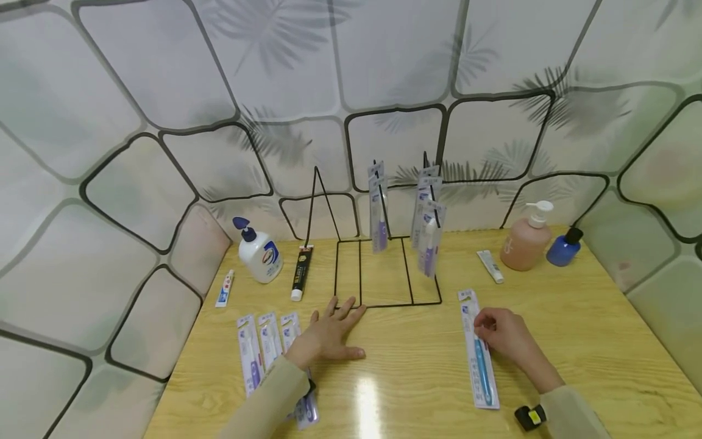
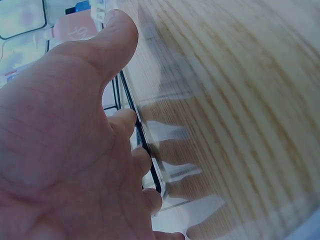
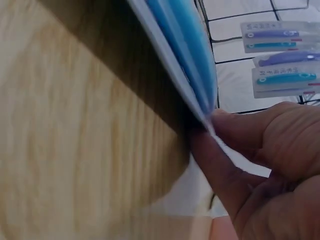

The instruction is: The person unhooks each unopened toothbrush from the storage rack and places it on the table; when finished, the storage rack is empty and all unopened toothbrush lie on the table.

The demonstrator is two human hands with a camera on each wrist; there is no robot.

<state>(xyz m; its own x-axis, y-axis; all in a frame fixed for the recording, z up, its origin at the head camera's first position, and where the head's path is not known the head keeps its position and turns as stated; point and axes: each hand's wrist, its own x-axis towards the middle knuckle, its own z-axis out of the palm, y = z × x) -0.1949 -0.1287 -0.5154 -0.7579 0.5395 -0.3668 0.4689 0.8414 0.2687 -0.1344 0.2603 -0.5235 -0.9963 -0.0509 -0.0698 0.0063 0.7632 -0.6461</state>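
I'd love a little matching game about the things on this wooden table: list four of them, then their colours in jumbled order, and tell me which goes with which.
Things:
1. Pump bottle nearest the back right, tall
2. Squat bottle in the right corner
3. Pump bottle on the left
4. Packaged toothbrush under the right hand's fingers

Colours:
A. white with a dark blue pump
B. light blue brush in a clear pack
C. pink with a white pump
D. blue with a black cap

Pairs: 1-C, 2-D, 3-A, 4-B
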